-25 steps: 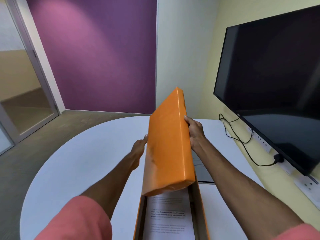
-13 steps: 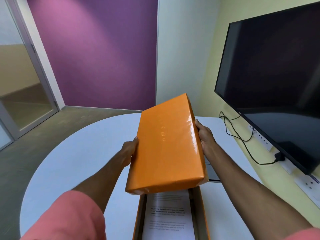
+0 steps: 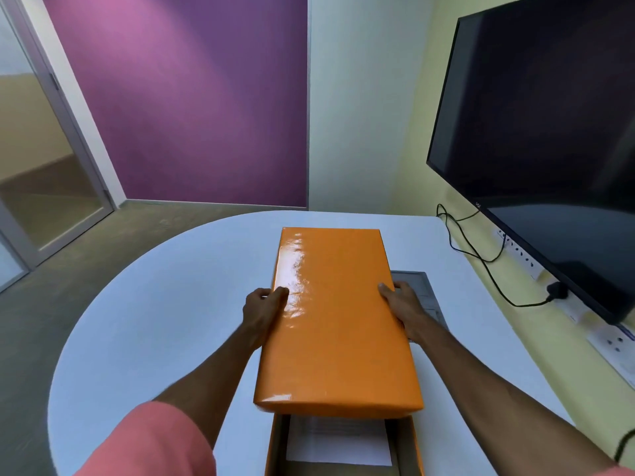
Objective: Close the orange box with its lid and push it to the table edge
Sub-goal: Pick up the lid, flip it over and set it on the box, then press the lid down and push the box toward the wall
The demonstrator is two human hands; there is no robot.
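Orange and glossy, the lid point(image 3: 335, 321) sits clamped between our 2 hands, left hand point(image 3: 263, 312) and right hand point(image 3: 407, 312) with fingers pressed to its long sides, held above the open box point(image 3: 414, 448) whose near end, with a paper point(image 3: 338, 444) inside, shows below our wrists. The lid reaches beyond our fingertips, so we judge it is not yet lined up. Lowered like this, it could jam crooked or slip on that slick wrap.

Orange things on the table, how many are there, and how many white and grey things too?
Orange: 2, the lid and the open box
White: 1, the paper inside the box
Grey: 1, the flat panel beside the lid
Total: 4
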